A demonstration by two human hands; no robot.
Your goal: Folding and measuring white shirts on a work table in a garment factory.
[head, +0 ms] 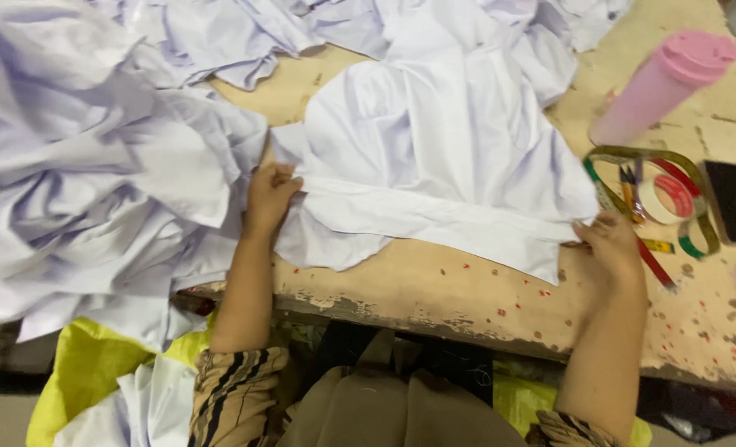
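My left hand (pixel 269 194) and right hand (pixel 612 240) pinch opposite ends of the white shirt's (pixel 434 149) folded edge; I judge the cloth light, limp, best gripped along that doubled edge.

A phone (pixel 734 203) lay on the table (pixel 434 290), far to the right, next to a roll of tape (pixel 664 199). It was a flat rectangle, and its screen was black and dark. I saw no boxes, labels or signs anywhere else.
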